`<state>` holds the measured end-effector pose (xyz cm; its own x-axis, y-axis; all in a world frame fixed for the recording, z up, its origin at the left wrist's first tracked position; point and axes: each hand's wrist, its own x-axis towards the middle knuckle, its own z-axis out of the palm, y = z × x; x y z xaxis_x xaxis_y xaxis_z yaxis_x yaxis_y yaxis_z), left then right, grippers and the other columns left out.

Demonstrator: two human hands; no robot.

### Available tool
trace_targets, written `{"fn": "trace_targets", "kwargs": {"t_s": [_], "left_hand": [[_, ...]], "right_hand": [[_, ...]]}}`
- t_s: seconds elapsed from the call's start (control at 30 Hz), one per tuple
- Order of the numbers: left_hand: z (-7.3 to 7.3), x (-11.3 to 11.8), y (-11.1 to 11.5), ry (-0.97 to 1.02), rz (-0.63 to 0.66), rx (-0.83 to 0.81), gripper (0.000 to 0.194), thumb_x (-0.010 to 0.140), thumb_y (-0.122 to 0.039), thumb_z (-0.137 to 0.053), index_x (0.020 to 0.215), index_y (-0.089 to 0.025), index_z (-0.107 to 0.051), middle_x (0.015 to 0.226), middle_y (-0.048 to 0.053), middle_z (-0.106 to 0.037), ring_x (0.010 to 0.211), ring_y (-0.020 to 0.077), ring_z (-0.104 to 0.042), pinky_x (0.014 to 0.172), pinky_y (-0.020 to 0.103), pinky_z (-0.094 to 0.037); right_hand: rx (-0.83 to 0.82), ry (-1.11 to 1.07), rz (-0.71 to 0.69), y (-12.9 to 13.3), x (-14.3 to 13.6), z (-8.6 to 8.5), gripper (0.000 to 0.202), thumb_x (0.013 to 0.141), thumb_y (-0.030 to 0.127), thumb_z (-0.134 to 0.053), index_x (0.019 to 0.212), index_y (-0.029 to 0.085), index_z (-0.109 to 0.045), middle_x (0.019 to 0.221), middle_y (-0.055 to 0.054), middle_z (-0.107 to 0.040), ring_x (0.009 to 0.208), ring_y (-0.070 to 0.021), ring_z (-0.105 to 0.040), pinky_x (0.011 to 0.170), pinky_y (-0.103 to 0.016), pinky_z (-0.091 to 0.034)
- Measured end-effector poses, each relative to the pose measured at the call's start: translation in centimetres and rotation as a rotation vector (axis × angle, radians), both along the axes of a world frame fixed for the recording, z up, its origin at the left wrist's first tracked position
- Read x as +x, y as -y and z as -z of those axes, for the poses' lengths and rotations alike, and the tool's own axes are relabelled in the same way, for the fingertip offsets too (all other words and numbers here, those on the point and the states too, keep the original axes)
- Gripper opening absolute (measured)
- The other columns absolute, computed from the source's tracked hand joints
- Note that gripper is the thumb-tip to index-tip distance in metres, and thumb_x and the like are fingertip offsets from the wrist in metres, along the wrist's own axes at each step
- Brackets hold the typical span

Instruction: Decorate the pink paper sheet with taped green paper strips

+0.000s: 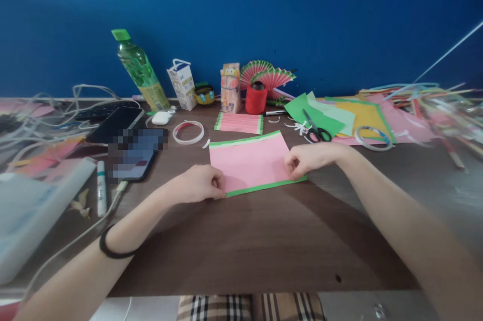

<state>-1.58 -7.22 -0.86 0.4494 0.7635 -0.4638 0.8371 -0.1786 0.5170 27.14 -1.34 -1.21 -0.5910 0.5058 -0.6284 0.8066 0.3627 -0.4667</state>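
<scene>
A pink sheet of paper (252,162) with green strips along its near and far edges lies on the brown table in front of me. At its near left corner, my left hand (202,182) pinches the edge between thumb and curled fingers. My right hand (304,161) is closed on the right edge, close to the green border. A white line shows beside the far green strip. Just behind the sheet lies a folded pink and green paper strip (239,123). Black-handled scissors (317,132) rest beyond my right hand, partly on green paper (319,115).
Tape rolls lie at left (188,132) and right (373,138). Along the blue wall stand a green bottle (141,69), a drink carton (183,84), a red spool (256,98) and pleated paper fans (277,78). Phones (141,152), a marker (101,187) and cables fill the left side.
</scene>
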Motion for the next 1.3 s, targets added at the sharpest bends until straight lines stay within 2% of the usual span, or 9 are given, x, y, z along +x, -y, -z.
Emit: {"fn": "trace_targets", "kwargs": {"t_s": [0.4,1.3], "left_hand": [[0.10,0.16,0.05,-0.047,-0.022,0.055,0.017,0.063,-0.033,-0.058,0.058,-0.020,-0.050,0.054,-0.004,-0.055,0.056,0.0131,-0.049,0.050,0.023,-0.032],[0.24,0.01,0.35,-0.124,0.000,0.122,0.017,0.067,-0.036,-0.056,0.062,-0.021,-0.051,0.064,-0.002,-0.058,0.063,0.0161,-0.051,0.055,0.025,-0.030]], "right_hand": [[0.010,0.008,0.010,0.19,-0.21,-0.24,0.024,0.064,0.038,-0.058,0.067,0.014,-0.061,0.063,0.000,-0.055,0.061,-0.0120,-0.047,0.055,-0.023,-0.032],[-0.026,-0.025,0.034,0.29,-0.24,-0.53,0.018,0.064,0.032,-0.057,0.065,0.014,-0.059,0.060,0.001,-0.052,0.058,-0.0104,-0.043,0.054,-0.023,-0.030]]}}
